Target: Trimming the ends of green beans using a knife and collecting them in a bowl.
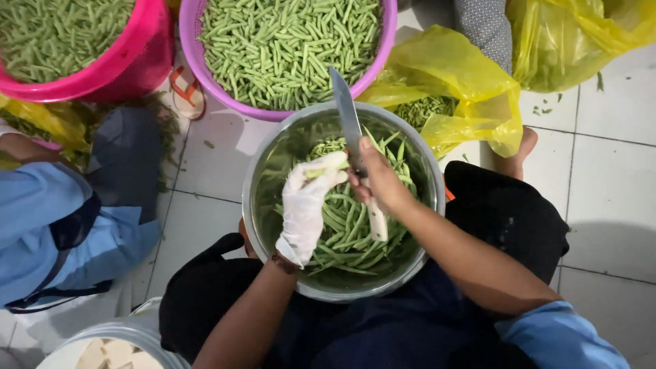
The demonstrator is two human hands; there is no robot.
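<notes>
Two hands are at work over the steel bowl (273,147) that rests in your lap, above the tiled floor (608,184). Your left hand (306,205), in a thin white glove, is closed around a green bean (326,169), pinching it between thumb and fingertips over the middle of the bowl. Your right hand (377,179) is bare and wrapped shut on the pale handle of a knife (350,126); the blade points away from you, reaching past the bowl's far rim, with its edge just beside the held bean. Whether blade and bean touch cannot be told. Whole beans (345,236) lie heaped in the bottom of the bowl.

On the floor beyond the bowl stands a purple basin (188,27) full of cut bean pieces, its rim close to the bowl's far rim. A pink basin (140,58), also filled with cut pieces, stands at the far left. Yellow plastic bags (465,89) lie to the far right, one holding more beans. Another person in blue clothing (41,219) sits at your left.
</notes>
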